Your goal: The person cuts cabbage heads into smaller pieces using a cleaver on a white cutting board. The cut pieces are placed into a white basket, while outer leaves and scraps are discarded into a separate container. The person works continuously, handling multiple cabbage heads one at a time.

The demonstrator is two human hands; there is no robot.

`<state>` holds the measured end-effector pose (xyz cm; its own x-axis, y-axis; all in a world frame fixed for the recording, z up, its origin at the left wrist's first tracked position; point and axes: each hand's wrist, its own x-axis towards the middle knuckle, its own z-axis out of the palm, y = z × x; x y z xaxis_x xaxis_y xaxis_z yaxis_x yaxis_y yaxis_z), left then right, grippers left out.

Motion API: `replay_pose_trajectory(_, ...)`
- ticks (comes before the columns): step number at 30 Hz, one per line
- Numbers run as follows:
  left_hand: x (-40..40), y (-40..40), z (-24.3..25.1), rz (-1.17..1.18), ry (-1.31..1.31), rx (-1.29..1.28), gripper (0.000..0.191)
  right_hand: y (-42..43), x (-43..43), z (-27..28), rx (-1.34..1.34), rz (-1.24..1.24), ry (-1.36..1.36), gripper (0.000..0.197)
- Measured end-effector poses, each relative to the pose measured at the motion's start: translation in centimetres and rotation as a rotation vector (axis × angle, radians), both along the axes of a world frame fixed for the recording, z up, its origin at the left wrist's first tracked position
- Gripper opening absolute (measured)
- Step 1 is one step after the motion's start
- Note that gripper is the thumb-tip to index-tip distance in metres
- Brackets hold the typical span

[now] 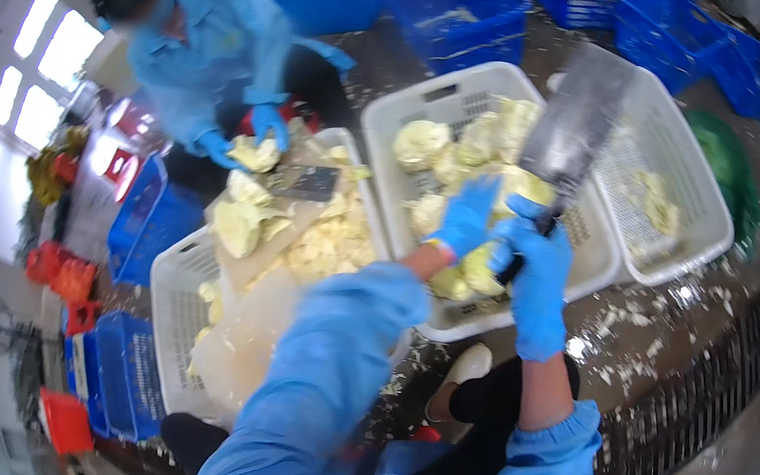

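My right hand (538,285), in a blue glove, grips the dark handle of a wide cleaver (577,123), whose blade points up and away over the white plastic baskets. My left hand (466,214), gloved in blue too, is over the middle white basket (383,122), with its fingers on or just above the pale cabbages (421,145); blur hides whether it grips one. Left of my hands, a board (264,260) lies across another white basket (172,279). Cut cabbage pieces (330,244) are heaped beside it, and larger cabbage chunks (238,224) rest on it.
Across the board a co-worker (215,55) in blue holds a cabbage piece near a second cleaver (307,182). A third white basket (709,230) holds some scraps. Blue crates (460,15) stand beyond. A floor drain grate (689,406) and wet, scrap-strewn floor lie at right.
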<state>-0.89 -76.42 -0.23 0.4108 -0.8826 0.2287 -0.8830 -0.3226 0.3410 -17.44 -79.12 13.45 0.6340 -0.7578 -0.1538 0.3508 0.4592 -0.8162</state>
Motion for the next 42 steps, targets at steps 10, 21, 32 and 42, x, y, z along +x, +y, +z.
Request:
replay_pose_trajectory(10, 3.0, -5.4, -6.2, 0.097, -0.046, -0.023, 0.067, 1.5, 1.7, 4.5, 0.098, -0.177, 0.183, 0.02)
replay_pose_trajectory(21, 2.2, 8.3, 0.9, 0.365, 1.621, -0.243, 0.054, -0.9, 0.2, 3.8, 0.108, -0.256, 0.134, 0.01)
replay_pose_trajectory(32, -1.0, 22.7, 11.0, 0.33, 1.343, -0.184, 0.074, 3.6, 1.0, 3.9, 0.144, -0.213, 0.006, 0.01)
replay_pose_trajectory(42, -7.4, 12.6, 3.5, 0.1, 0.55, 0.501, 0.087, 3.7, 2.0, 4.0, 0.116, -0.206, 0.02, 0.01)
